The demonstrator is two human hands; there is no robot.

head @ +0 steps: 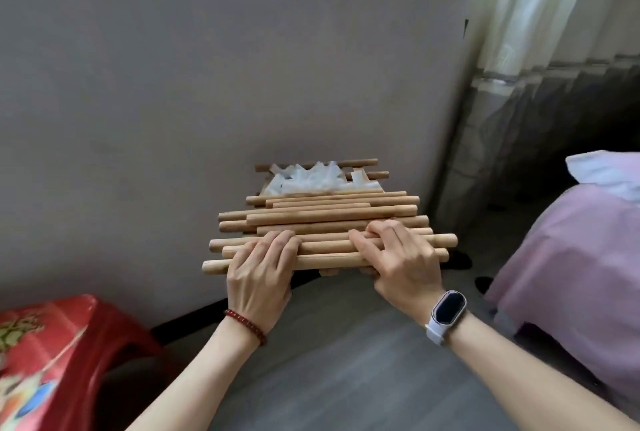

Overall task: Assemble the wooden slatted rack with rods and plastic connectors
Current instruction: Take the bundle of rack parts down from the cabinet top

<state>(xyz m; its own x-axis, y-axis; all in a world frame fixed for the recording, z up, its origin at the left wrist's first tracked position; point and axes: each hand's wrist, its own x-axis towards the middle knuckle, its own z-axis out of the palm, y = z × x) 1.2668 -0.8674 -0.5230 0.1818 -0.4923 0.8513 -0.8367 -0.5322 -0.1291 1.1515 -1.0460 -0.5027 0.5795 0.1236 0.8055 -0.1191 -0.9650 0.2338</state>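
A pile of several light wooden rods (325, 214) lies crosswise in front of me, stacked on what looks like a wooden rack part mostly hidden beneath. A heap of translucent white plastic connectors (311, 179) sits on the far half of the pile. My left hand (261, 271), with a red bead bracelet, has its fingers curled over the nearest rods at the left. My right hand (398, 257), with a white-strapped watch, curls its fingers over the near rods at the right. Both hands grip the front rods.
A grey wall (207, 84) stands right behind the pile. A red stool with a patterned cloth (52, 354) is at the lower left. A pink-covered bed (581, 240) is at the right, curtains (540, 49) behind it. Grey floor (346, 378) lies below my arms.
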